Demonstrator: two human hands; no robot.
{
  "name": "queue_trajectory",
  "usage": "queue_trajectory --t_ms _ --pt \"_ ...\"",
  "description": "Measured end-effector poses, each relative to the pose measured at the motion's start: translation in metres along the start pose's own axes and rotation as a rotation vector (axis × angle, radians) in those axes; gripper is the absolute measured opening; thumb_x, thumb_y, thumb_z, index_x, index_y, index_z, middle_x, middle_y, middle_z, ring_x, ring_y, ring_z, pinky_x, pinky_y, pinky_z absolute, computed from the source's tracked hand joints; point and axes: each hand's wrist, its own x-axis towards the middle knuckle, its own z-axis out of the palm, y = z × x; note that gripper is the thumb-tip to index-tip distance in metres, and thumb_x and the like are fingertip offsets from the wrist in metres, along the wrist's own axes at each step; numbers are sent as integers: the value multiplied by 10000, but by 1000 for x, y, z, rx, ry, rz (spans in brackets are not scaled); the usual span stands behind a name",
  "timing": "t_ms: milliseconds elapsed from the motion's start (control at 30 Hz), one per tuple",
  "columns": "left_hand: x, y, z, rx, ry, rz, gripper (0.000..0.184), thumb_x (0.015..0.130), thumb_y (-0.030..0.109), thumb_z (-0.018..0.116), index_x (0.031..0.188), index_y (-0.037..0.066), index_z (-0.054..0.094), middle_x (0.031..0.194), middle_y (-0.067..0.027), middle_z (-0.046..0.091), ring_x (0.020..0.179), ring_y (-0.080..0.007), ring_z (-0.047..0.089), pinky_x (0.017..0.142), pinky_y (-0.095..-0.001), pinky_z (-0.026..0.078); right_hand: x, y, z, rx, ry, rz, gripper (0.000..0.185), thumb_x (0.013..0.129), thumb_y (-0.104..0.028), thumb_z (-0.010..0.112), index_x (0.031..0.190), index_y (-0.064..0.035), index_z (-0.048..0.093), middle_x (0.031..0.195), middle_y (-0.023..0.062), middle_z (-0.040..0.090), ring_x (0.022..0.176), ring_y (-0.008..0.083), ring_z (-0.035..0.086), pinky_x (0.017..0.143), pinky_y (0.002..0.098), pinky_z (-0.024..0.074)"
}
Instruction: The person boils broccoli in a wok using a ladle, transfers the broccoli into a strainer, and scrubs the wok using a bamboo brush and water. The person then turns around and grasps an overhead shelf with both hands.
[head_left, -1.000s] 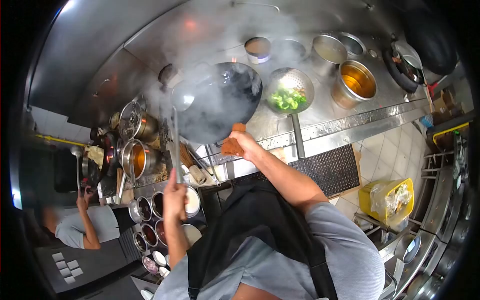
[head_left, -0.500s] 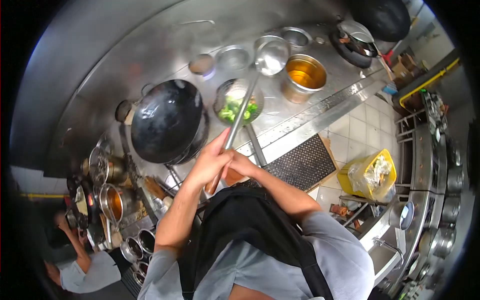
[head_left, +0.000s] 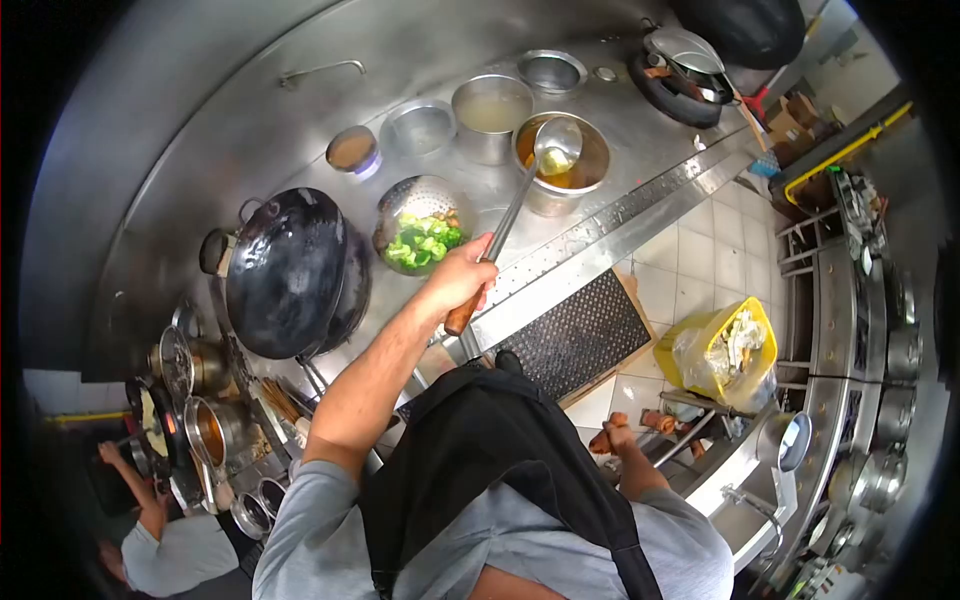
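Observation:
My left hand [head_left: 466, 278] is wrapped around the wood-tipped handle of a long metal ladle [head_left: 514, 210]. The ladle's bowl is over the mouth of a steel pot of amber liquid [head_left: 590, 172]. Just left of the handle, a perforated strainer [head_left: 408, 205] holds green broccoli [head_left: 425, 240] with a few orange bits. A large dark wok [head_left: 285, 275] sits farther left, beyond my forearm. My right hand [head_left: 616, 436] is low at my right side, away from the ladle; its fingers are too small and unclear to read.
Behind the strainer stand a brown-topped container [head_left: 352, 150], a steel bowl [head_left: 418, 128] and a pot of pale liquid [head_left: 492, 108]. A yellow bin [head_left: 715, 350] with a plastic liner is at right, near a black mat [head_left: 580, 335]. A co-worker [head_left: 180, 550] works at lower left.
The ladle's bowl has moved right and down, from beside the amber pot to over its mouth. My right hand has left the handle and dropped to my right side. The view has shifted.

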Motion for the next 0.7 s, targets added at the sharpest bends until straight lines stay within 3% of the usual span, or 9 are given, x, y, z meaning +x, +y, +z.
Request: queue_trajectory --t_ms 33,133,167,233,300,400,467,567,700 --pt "1 -3 -1 -91 -15 -17 806 870 29 514 1599 108 178 687 -15 532 452 -128 490 423 -277 430 24 17 10 -15 -4 27 601 835 -483 701 1160 21 656 982 206 704 841 305 700 765 383 552" --pt "4 -16 -6 -304 -69 25 824 904 40 519 1610 137 105 684 -16 520 456 -131 480 431 -282 415 42 8 23 -164 -60 -190 479 881 -447 641 929 27 683 729 144 678 512 248 622 431 391 472" --pt "-2 -14 -8 -408 -61 23 817 914 43 520 1609 140 101 682 -16 515 455 -132 476 434 -286 413 82 21 34 -163 -138 -217 428 902 -431 622 810 -15 665 626 118 631 435 222 571 375 355 416" --pt "-22 -4 -15 -616 -45 28 803 934 51 521 1608 145 93 678 -17 503 452 -133 469 439 -294 408 33 -50 19 -30 -226 -147 403 909 -418 620 780 -37 644 565 91 583 368 195 503 355 326 384" --pt "-48 -1 -31 -861 -83 51 690 963 78 513 1577 185 216 685 -17 512 433 -138 456 440 -307 402 25 -94 13 6 -218 -221 523 873 -441 670 1080 35 602 717 126 635 450 199 566 362 337 422" --pt "-95 -19 -59 -1108 -112 137 480 977 86 487 1443 197 458 690 -3 508 421 -130 455 437 -306 401 47 -131 9 33 -242 -276 502 863 -440 688 1152 -43 588 815 98 660 535 181 613 368 325 450" --pt "-135 -34 -76 -1168 -56 214 403 986 80 458 1361 190 556 693 12 494 418 -121 449 428 -292 388 36 -157 0 46 -202 -343 468 895 -405 669 1162 -29 588 914 103 670 646 194 651 440 340 486" --pt "-198 -46 -97 -987 236 266 517 963 70 509 1463 196 474 681 -9 491 438 -144 453 406 -294 370 38 -180 -4 -28 -266 -336 475 910 -389 662 1201 -25 567 972 105 677 703 211 675 486 342 505" --pt "-238 -64 -124 -462 656 220 748 870 -18 510 1571 64 262 670 -19 522 450 -109 473 414 -256 413 45 -174 -5 -74 -269 -331 467 907 -379 668 1223 -51 568 966 102 678 719 217 676 557 349 532"
